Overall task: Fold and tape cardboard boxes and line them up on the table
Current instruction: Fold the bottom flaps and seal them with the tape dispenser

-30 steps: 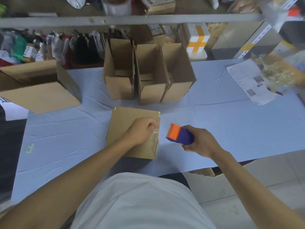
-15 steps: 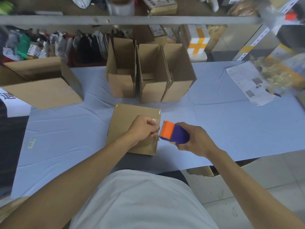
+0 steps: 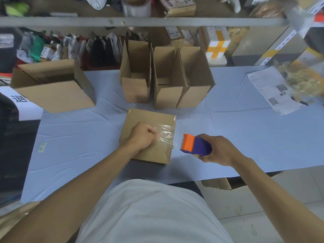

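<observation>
The cardboard box (image 3: 149, 135) lies near the worktop's (image 3: 245, 137) front edge under your fisted left hand (image 3: 142, 136). Your right hand (image 3: 219, 149), clamped on the tape dispenser (image 3: 195, 144), has pulled back rightwards, stretching clear tape (image 3: 165, 133) off the box's edge; judge it ready to tear.

table (image 3: 245, 137) | cardboard boxes (image 3: 166, 81), taped box (image 3: 140, 120), paper sheet (image 3: 268, 88)

— Where's the left hand (image 3: 142, 136)?
— Centre of the frame, curled in a loose fist, knuckles up, forearm running in from the lower left.
— And the right hand (image 3: 219, 149)?
— Right of centre, fingers wrapped closed, arm stretching from the lower right.
</observation>
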